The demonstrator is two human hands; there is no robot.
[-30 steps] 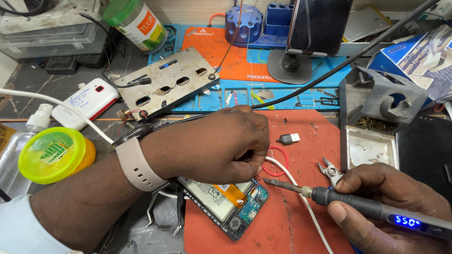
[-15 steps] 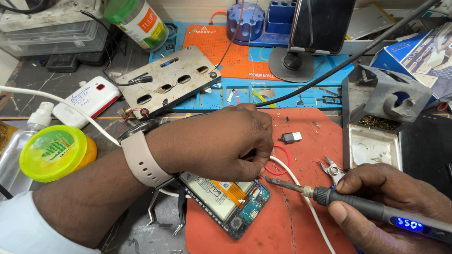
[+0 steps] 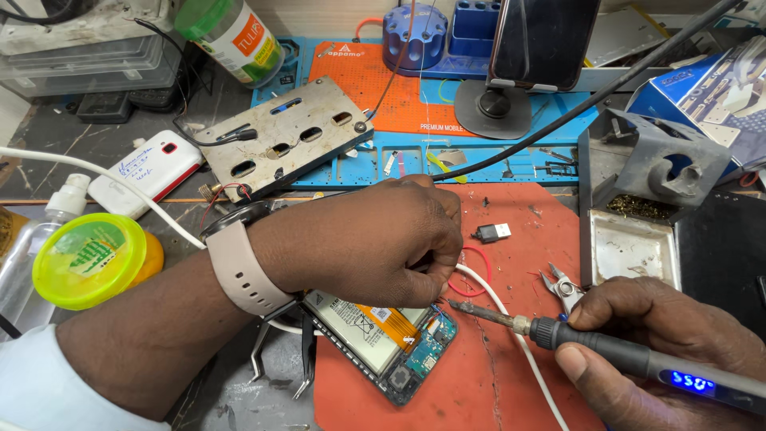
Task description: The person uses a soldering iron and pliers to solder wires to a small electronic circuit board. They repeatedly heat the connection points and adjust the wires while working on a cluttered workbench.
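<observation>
- On the red mat [image 3: 511, 375], an opened phone [image 3: 383, 339] lies with its back off, battery and circuit board showing.
- Left hand [image 3: 375, 239], curled narrow, rests over the phone's upper end, fingertips pinched together by a red wire loop [image 3: 471, 271] (what they pinch, I cannot tell).
- Right hand [image 3: 662, 343] is wrapped around a soldering iron [image 3: 606, 355], its tip just beside the left fingertips and the phone's board edge.
- A white cable [image 3: 511, 327] crosses the mat under the iron.
- Small cutters [image 3: 562, 287] lie just above the right hand.
- Farther left on the counter [image 3: 80, 160]: a yellow-lidded jar [image 3: 88, 259] and a white adapter [image 3: 148, 172].
</observation>
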